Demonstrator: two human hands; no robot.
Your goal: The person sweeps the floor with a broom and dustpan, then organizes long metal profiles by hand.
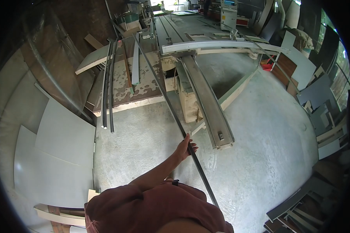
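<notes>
Left hand [187, 147] closed round a long dark bar [169, 101], thumb up on the near side, fingers wrapped over the other side; grip looks firm, hand mostly shut. Right hand not in view, state can't tell. Bar runs diagonally, far end up over the table [144, 91], near end down alongside the maroon shirt [155, 209], where the shirt hides the rest. Can't tell if the far end touches the table.

Just right of the bar, past the hand: metal rail [208, 103], sticking out over the concrete floor [260, 128], small fitting near its end. Long pale crosspiece [225, 46] crosses beyond it.

Table has a patchy brown top. On it, left of the held bar: white strip [136, 64], thin brown strip [127, 72], then more dark bars [111, 85] side by side, ends overhanging the front edge. Pale board [93, 59] left of those, tilted.

Further out: large grey panels [58, 155] at far left, stacked sheets [319, 93] at right, red item [266, 66] near them, white cabinet [228, 17] at the back.
</notes>
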